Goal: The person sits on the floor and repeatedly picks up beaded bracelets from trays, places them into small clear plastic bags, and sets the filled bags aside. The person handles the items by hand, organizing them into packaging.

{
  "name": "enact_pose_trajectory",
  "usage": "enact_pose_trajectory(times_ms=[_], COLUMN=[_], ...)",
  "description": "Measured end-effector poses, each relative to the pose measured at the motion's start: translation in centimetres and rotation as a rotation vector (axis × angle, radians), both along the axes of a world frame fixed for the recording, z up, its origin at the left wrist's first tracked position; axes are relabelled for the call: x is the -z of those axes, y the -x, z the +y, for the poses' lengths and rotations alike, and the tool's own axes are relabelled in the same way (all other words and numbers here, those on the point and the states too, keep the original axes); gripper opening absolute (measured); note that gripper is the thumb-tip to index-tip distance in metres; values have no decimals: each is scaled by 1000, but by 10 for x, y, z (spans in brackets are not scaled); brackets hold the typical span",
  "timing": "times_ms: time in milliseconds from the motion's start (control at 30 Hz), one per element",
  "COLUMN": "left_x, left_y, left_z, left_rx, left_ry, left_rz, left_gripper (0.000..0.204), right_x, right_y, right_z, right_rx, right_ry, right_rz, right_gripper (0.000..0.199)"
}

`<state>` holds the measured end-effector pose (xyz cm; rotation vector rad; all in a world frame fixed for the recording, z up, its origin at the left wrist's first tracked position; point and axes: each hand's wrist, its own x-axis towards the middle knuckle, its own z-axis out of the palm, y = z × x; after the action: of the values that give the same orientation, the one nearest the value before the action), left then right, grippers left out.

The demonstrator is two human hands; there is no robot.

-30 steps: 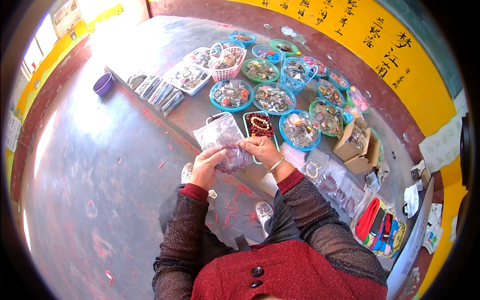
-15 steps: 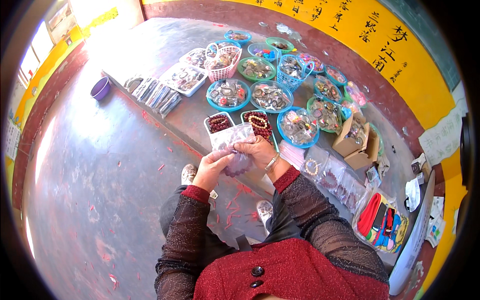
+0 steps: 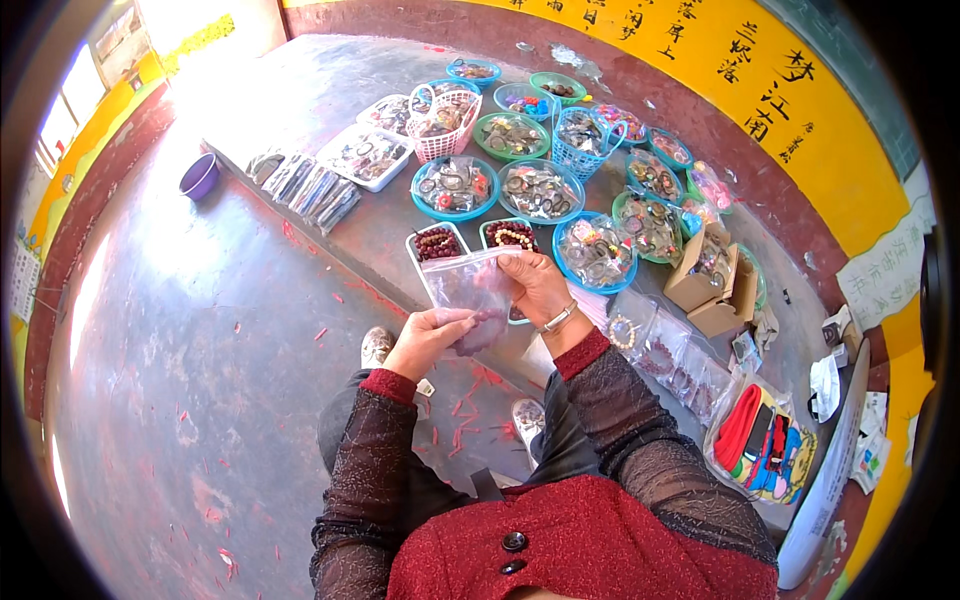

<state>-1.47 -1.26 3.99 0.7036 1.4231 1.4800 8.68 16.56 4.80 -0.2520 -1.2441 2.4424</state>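
Between my hands is a small clear plastic bag (image 3: 460, 283) with a purplish-red bead bracelet (image 3: 482, 332) in its lower part. My right hand (image 3: 545, 290) pinches the bag's upper right corner between thumb and fingers. Lower down, my left hand (image 3: 424, 343) is closed on the bag's bottom left, thumb and fingers pressed at the bracelet. Just beyond the bag stand two small trays: a white-rimmed left tray (image 3: 411, 246) with dark red bead bracelets (image 3: 437, 243), and a right tray (image 3: 484, 232) with dark red and pale bead bracelets (image 3: 512, 236), partly hidden by the bag and right hand.
Several basins and baskets of bagged goods, including a blue basin (image 3: 561, 262) and a pink basket (image 3: 445, 145), fill the raised floor ahead. Cardboard boxes (image 3: 715, 316) and bagged bracelets (image 3: 680, 365) lie right. A purple bowl (image 3: 200, 177) stands far left beyond the step edge (image 3: 330, 255).
My right hand has shifted slightly right and up along the bag, whose top is now spread wider. My left hand has moved a little lower, by the bracelet.
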Motion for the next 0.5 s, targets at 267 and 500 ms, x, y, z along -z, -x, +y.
enact_pose_trajectory(times_ms=[267,500], left_x=[12,-7], left_y=[4,2], left_z=[3,-3], left_rx=[-266,-216], left_ry=[-346,-374], left_rz=[5,120], left_gripper=[23,33], right_x=[1,-12], right_y=[2,-3], right_z=[-14,-19], right_rx=[-13,61], right_ry=[-182,-227], right_rz=[-92,-111], right_gripper=[25,26])
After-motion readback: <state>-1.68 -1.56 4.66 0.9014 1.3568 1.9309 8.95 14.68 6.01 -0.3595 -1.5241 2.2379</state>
